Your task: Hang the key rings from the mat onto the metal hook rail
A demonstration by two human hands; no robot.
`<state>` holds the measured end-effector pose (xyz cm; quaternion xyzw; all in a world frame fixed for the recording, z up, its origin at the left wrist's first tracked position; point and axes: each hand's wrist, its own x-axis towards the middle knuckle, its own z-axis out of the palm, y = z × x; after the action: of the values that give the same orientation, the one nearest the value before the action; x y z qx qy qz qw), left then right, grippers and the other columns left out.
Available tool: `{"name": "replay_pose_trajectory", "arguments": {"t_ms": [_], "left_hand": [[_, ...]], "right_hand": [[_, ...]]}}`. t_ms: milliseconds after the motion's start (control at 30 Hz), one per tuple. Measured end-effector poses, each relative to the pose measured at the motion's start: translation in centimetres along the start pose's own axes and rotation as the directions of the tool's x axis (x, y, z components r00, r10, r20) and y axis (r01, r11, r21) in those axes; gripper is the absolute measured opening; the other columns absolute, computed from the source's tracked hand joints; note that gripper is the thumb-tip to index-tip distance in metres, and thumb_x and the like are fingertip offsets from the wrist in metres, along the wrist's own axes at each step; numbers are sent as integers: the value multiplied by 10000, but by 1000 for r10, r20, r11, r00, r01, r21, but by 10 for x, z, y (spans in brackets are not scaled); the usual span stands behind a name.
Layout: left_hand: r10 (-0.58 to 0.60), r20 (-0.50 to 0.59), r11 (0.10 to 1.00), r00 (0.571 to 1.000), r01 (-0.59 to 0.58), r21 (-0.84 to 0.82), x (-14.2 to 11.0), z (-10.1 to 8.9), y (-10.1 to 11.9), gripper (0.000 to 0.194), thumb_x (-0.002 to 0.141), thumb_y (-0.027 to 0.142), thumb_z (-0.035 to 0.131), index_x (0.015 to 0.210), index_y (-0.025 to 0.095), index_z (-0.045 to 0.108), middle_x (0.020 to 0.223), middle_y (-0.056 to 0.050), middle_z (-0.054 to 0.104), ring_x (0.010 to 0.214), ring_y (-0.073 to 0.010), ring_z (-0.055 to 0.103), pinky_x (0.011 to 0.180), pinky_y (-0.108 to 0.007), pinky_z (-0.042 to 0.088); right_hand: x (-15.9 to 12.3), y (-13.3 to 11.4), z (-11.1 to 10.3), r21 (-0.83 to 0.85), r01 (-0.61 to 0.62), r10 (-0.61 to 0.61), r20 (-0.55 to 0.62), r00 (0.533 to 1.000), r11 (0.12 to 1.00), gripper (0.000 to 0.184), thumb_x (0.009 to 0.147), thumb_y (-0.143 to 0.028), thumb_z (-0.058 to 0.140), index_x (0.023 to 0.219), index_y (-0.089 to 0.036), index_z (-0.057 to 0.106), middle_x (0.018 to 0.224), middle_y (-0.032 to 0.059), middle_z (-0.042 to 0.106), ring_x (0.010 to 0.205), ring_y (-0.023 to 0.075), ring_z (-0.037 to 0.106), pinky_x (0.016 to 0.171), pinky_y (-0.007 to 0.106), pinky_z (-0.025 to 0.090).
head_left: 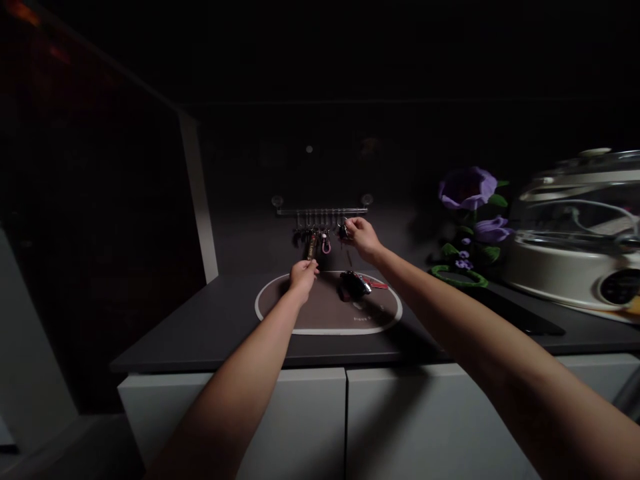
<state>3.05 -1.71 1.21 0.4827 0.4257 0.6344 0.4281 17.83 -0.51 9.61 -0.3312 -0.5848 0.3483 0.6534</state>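
A clear hook rail point(323, 212) on the dark back wall carries several hanging bunches of keys point(302, 236). My left hand point(303, 279) is closed at the lower end of a brown strap-like keychain point(312, 247), which hangs below the rail. A pink loop keychain point(327, 244) hangs to its right. At the rail's right end, my right hand point(361, 236) pinches a bunch of keys point(343, 231); the fingers partly hide it, and I cannot tell whether it is on its hook.
On the dark counter point(190, 323), an oval brown mat point(300, 313) bears a black shiny object point(355, 283) and a red item point(377, 284). To the right stand purple flowers point(467, 189), a flat black panel point(525, 317) and a cream appliance with a clear lid point(555, 262).
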Motion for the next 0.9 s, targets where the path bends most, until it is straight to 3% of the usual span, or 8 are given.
{"name": "replay_pose_trajectory", "arguments": {"t_ms": [167, 533, 900], "left_hand": [[9, 12, 998, 1000, -10, 69, 0, 1, -5, 156, 782, 192, 508, 642, 132, 541, 491, 43, 487, 393, -37, 378, 424, -168, 267], [93, 14, 951, 996, -93, 295, 11, 1, -22, 235, 777, 237, 484, 564, 142, 515, 508, 28, 485, 436, -61, 395, 461, -193, 276], [83, 1, 933, 997, -78, 351, 10, 1, -21, 245, 767, 244, 483, 545, 148, 520, 522, 14, 513, 456, -73, 414, 482, -207, 300]], "right_hand": [[20, 4, 3, 28, -45, 47, -59, 997, 999, 98, 823, -250, 483, 764, -183, 443, 600, -50, 448, 484, 64, 498, 527, 239, 483], [46, 30, 20, 129, -156, 178, -182, 967, 979, 155, 800, -155, 504, 646, -134, 498, 495, -45, 465, 451, 57, 461, 504, 215, 499], [65, 47, 33, 184, -157, 213, -343, 915, 970, 125, 798, -155, 510, 681, -115, 527, 513, -32, 481, 450, 64, 481, 489, 207, 491]]}}
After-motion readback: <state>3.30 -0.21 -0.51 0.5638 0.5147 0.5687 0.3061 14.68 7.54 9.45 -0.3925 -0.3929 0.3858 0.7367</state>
